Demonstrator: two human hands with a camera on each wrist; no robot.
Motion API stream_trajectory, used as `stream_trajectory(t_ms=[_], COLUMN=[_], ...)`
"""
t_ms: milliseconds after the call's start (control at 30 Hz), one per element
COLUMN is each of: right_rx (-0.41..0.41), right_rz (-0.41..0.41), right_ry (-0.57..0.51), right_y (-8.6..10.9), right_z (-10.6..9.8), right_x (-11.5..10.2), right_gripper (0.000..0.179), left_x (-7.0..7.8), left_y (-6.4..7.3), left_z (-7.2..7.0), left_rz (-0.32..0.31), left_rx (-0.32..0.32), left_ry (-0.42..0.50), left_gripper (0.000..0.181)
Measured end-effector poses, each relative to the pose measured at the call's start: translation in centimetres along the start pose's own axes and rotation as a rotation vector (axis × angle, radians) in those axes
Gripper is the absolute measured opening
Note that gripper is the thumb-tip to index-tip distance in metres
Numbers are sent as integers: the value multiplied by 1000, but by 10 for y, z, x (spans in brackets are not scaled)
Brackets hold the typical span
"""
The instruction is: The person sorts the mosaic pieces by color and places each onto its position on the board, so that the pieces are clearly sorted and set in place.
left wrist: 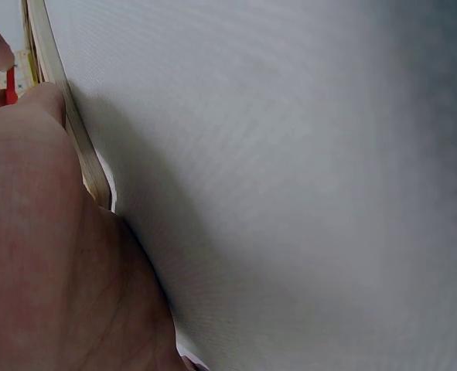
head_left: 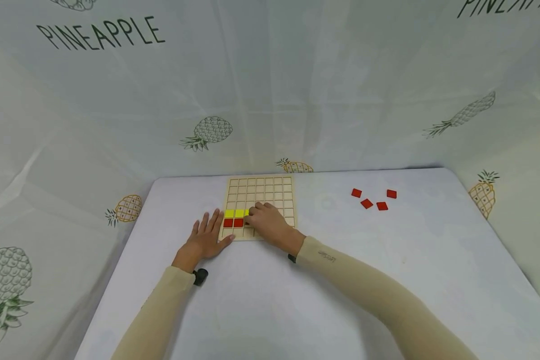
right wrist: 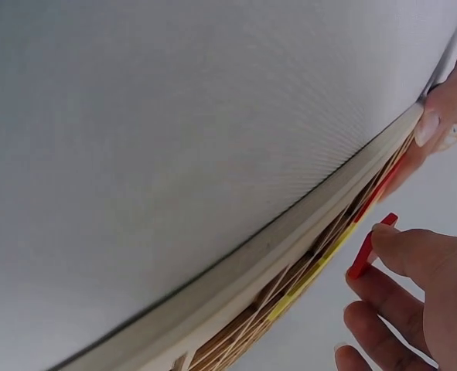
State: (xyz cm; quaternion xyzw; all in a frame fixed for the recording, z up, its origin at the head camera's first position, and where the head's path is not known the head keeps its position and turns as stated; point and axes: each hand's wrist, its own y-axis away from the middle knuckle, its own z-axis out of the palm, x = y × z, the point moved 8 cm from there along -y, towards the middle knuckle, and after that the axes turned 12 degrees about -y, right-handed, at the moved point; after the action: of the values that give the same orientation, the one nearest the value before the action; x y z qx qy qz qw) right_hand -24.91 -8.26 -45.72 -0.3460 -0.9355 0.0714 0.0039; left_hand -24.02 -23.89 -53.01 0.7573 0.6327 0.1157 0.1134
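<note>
Toward the far side of the white bench (head_left: 261, 310), left of its middle, lies a pale wooden grid board (head_left: 260, 190), over which a person works with both hands. The right hand (head_left: 272, 225) reaches across the board's near half; its grip is closed on a single red tile (right wrist: 362, 261), pinched between thumb and fingers, tilted and held clear of the board, as the right wrist view shows. The left hand (head_left: 204, 242) lies flat with fingers spread, its grip released, the thumb touching the board's near left corner. On the grid, yellow tiles (head_left: 235, 213) stand in a row starting at the left edge; directly before them, in the next row nearer the person, sit two placed red tiles (head_left: 233, 223). The right hand hides the cells beyond. Well apart, to the board's right, four loose red tiles (head_left: 366, 203) lie scattered. Behind hangs a pale curtain (head_left: 364, 100) printed with pineapples.
</note>
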Motion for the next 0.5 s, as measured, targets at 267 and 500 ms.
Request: stream_trajectory(t_ms=[267, 500], right_rx=[-15, -24], right_rz=[-7, 3], right_ry=[-20, -21], right_y=[-5, -8], right_z=[3, 5], right_x=[-3, -2], right_gripper=[22, 22], left_x=[0, 0], left_y=[0, 0], left_z=[1, 0], left_rz=[-7, -5], left_rx=[-12, -21], left_ry=[-13, -13], left_gripper=[94, 94])
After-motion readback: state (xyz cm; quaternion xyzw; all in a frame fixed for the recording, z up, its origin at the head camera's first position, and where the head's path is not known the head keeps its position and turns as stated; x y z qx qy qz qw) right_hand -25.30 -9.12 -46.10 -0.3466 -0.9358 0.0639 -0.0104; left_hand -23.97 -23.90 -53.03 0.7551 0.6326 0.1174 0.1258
